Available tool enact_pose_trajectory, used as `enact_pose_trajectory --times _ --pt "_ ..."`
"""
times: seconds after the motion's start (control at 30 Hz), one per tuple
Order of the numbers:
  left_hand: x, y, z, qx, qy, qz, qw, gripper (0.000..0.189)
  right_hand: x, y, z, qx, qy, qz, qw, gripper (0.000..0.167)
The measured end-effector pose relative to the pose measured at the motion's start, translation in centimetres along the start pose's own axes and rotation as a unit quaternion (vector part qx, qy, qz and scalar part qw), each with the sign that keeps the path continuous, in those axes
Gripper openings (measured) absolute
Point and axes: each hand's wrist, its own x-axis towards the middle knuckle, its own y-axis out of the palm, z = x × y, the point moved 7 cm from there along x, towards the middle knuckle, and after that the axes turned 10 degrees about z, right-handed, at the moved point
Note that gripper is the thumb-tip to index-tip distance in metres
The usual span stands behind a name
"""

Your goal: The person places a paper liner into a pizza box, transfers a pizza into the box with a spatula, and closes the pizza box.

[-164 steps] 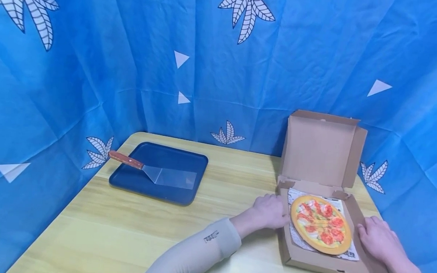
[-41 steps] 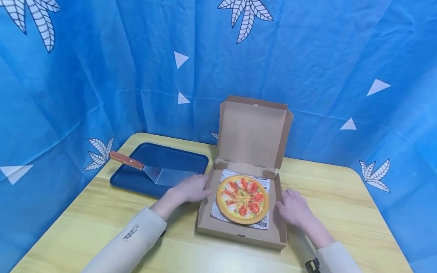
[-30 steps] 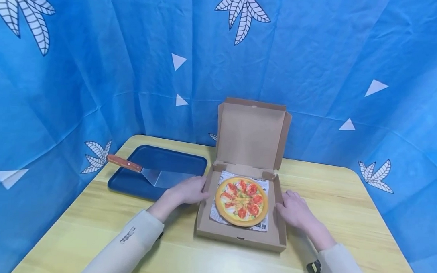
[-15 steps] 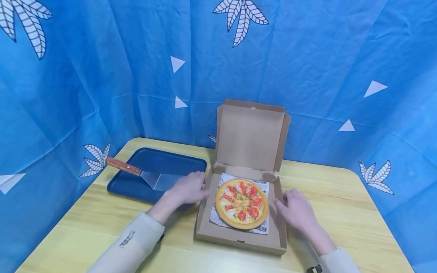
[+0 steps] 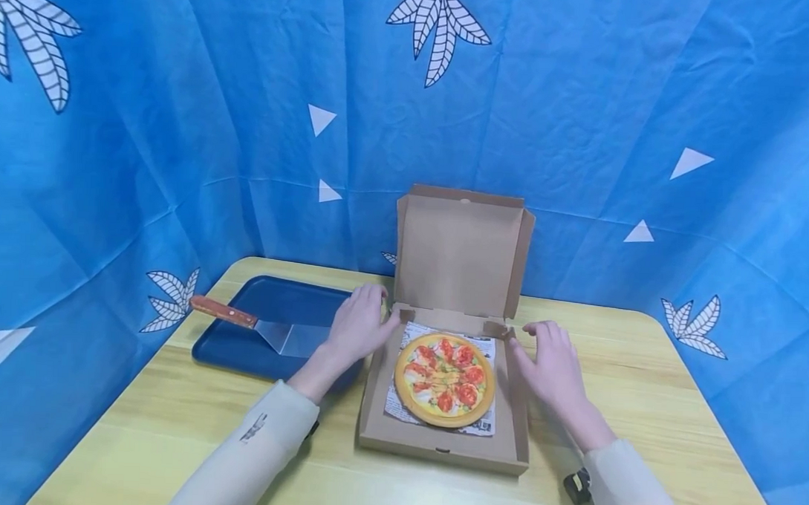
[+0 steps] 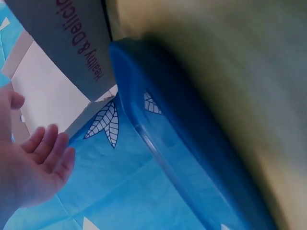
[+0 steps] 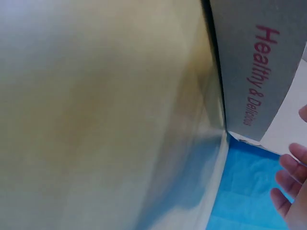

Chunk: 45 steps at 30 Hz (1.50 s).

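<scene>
A cardboard pizza box point(image 5: 441, 451) stands open at mid-table, its lid point(image 5: 461, 254) upright at the back. Inside lies a pizza point(image 5: 444, 380) with red and white toppings, on a printed paper sheet point(image 5: 399, 410). My left hand point(image 5: 356, 327) hovers by the box's left wall near the lid hinge, fingers relaxed and holding nothing. Beside the right wall, my right hand point(image 5: 553, 365) is likewise loose, with nothing in it. In both wrist views the fingers are apart from the lettered box side point(image 6: 81, 38), and the lid's inside shows behind them.
Left of the box lies a dark blue tray point(image 5: 303, 295), partly behind my left hand. Across it rests a spatula point(image 5: 223, 311) with a wooden handle, the handle end past the tray's edge. A blue patterned curtain point(image 5: 582, 140) hangs around the table point(image 5: 640, 409).
The box with the pizza went from the table's right side to the middle, both hands gripping its sides. Since then my hands have let go and moved up towards the lid.
</scene>
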Motion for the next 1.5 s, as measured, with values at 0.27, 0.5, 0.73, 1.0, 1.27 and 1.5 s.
enact_pose_trajectory --times 0.27,0.5,0.73,1.0,1.27,1.5 --pt "2.7 -0.7 0.1 0.003 -0.011 -0.028 0.9995 0.05 2.5 -1.3 0.0 0.003 -0.027 -0.046 0.9986 0.045" --pt "5.4 -1.1 0.7 0.001 -0.03 -0.027 0.9992 0.059 5.2 -2.1 0.2 -0.001 -0.016 -0.03 0.9994 0.054" --pt "8.1 -1.3 0.9 0.0 -0.044 -0.024 0.9987 0.064 8.2 -3.1 0.6 -0.01 -0.013 -0.021 0.9997 0.06" --pt "10.1 -1.8 0.7 0.012 -0.058 -0.006 0.9982 0.066 11.1 -3.7 0.8 -0.014 0.01 0.004 0.9998 0.063" --pt "11.9 -1.6 0.7 0.021 -0.075 0.018 0.9968 0.067 13.5 -4.1 0.5 -0.023 0.04 0.013 0.9988 0.062" --pt "13.0 -1.3 0.6 0.042 -0.072 0.02 0.9963 0.059 15.0 -4.1 0.1 -0.044 0.04 0.016 0.9981 0.058"
